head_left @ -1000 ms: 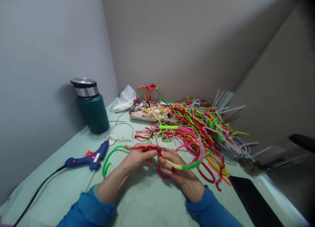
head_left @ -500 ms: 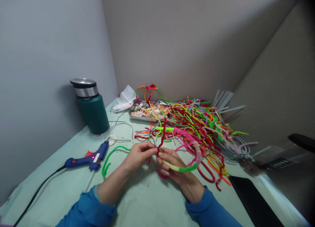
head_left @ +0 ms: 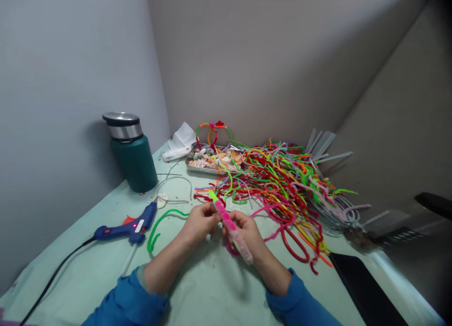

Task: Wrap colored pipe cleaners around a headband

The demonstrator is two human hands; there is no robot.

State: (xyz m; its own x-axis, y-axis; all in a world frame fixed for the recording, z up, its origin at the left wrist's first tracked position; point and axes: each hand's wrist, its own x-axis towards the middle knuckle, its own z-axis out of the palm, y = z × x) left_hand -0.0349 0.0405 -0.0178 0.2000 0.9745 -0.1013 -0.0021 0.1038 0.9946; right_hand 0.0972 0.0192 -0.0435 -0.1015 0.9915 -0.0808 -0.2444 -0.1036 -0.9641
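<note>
In my right hand (head_left: 247,229) is a headband (head_left: 228,218) wrapped in pipe cleaner, lime green at the tip, then hot pink and pale pink. It is turned nearly edge-on, so its far side is hidden. My left hand (head_left: 202,222) is closed in a pinch beside the band, its fingertips close to my right fingers. The red pipe cleaner that these fingers pinched is now largely hidden behind the band and fingers. A green pipe cleaner (head_left: 157,222) lies curved on the table left of my left hand.
On the left are a blue glue gun (head_left: 132,228) with its cord and a teal bottle (head_left: 134,161). A metal tray (head_left: 197,169) of small decorations stands at the back, near finished hoops. A heap of pipe cleaners (head_left: 286,175) and a black flat object (head_left: 363,288) are on the right.
The headband has rotated from showing its open curve to nearly edge-on, its pink part swinging across in front of my fingers. The upright red pipe cleaner no longer shows clearly.
</note>
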